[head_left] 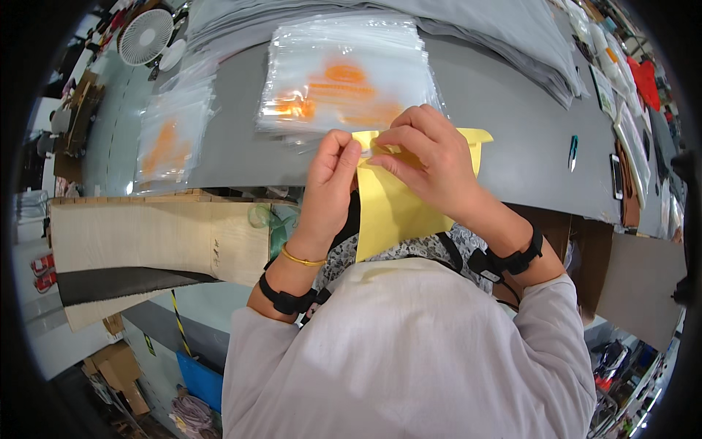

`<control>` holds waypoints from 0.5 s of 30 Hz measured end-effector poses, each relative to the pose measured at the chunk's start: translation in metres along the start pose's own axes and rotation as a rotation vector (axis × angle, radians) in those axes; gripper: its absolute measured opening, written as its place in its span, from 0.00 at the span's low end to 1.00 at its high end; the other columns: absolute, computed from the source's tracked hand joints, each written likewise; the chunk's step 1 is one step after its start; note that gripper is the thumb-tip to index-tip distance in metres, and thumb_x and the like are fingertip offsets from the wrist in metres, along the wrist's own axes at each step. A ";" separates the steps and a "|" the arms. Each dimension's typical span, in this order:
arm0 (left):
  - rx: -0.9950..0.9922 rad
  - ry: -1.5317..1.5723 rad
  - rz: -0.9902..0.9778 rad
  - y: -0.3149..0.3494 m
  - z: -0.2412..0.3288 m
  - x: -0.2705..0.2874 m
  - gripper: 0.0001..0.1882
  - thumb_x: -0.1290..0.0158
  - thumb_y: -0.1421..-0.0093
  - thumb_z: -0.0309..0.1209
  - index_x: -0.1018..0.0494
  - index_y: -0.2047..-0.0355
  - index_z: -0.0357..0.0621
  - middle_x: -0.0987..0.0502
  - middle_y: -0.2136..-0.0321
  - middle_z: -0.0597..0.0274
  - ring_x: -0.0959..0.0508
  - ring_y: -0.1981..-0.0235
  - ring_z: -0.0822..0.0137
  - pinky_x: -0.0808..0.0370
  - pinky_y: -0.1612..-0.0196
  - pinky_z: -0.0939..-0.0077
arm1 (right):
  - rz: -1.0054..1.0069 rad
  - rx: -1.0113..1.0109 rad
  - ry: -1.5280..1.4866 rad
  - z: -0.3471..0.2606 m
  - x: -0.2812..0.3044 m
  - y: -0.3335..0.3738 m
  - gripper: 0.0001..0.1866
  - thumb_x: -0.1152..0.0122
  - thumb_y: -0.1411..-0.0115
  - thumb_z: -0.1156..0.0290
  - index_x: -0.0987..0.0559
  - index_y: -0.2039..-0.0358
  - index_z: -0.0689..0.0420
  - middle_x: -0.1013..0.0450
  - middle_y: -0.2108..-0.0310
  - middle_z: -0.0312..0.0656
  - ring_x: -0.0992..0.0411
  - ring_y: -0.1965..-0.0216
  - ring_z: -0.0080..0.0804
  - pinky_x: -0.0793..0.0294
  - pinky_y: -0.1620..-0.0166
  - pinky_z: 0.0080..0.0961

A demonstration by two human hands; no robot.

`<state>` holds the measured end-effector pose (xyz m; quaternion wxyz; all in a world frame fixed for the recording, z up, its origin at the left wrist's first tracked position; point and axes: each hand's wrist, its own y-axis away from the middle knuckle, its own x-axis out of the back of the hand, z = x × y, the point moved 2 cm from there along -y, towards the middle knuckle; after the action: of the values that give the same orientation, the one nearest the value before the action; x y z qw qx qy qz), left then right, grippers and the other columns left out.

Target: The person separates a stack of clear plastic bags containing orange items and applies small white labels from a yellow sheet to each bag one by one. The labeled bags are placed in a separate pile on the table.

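Before my chest hangs a yellow sheet (398, 206), paper or cloth, its far edge raised off the front of the table. My left hand (330, 175) pinches its top left corner between thumb and fingers. Closed too, the fingers of my right hand (433, 155) grip the upper edge a little further right. A small whitish bit shows between the two hands; I cannot make out what it is. The sheet's right corner curls out past my right hand. Just beyond my hands lies a stack of clear plastic bags (347, 62) with orange print.
Grey fabric (504, 36) is piled along the table's far side. More clear bags (172, 139) lie at the left. A small teal cutter (573, 152) and a phone (616, 177) rest at the right. A fan (146, 36) stands far left; a wooden box (161, 234) sits below the table's edge.
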<state>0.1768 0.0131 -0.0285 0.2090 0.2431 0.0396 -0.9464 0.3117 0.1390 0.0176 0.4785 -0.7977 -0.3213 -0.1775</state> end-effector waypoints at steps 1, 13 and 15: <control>-0.014 -0.068 -0.028 -0.002 -0.002 -0.004 0.07 0.53 0.20 0.31 0.29 0.50 0.43 0.21 0.59 0.68 0.21 0.62 0.82 0.22 0.61 0.83 | 0.010 -0.070 -0.024 -0.001 0.002 0.005 0.10 0.22 0.46 0.69 0.17 0.67 0.54 0.24 0.66 0.34 0.25 0.65 0.35 0.26 0.65 0.33; -0.171 -0.327 -0.081 -0.006 -0.005 -0.015 0.05 0.45 0.25 0.27 0.26 0.57 0.37 0.28 0.67 0.74 0.32 0.66 0.83 0.33 0.62 0.86 | -0.011 -0.529 -0.409 -0.011 0.013 0.024 0.06 0.28 0.39 0.78 0.18 0.66 0.61 0.23 0.67 0.39 0.23 0.69 0.31 0.22 0.67 0.25; -0.126 -0.303 -0.079 -0.006 -0.006 -0.014 0.04 0.45 0.25 0.27 0.26 0.57 0.38 0.29 0.67 0.75 0.32 0.66 0.83 0.34 0.63 0.86 | 0.010 -0.516 -0.359 -0.012 0.010 0.027 0.07 0.26 0.42 0.79 0.18 0.66 0.61 0.23 0.67 0.40 0.24 0.69 0.33 0.23 0.67 0.26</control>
<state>0.1885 0.0246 -0.0273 0.1900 0.0823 0.0763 -0.9753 0.3375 0.1226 0.0121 0.1968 -0.9130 -0.3409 -0.1071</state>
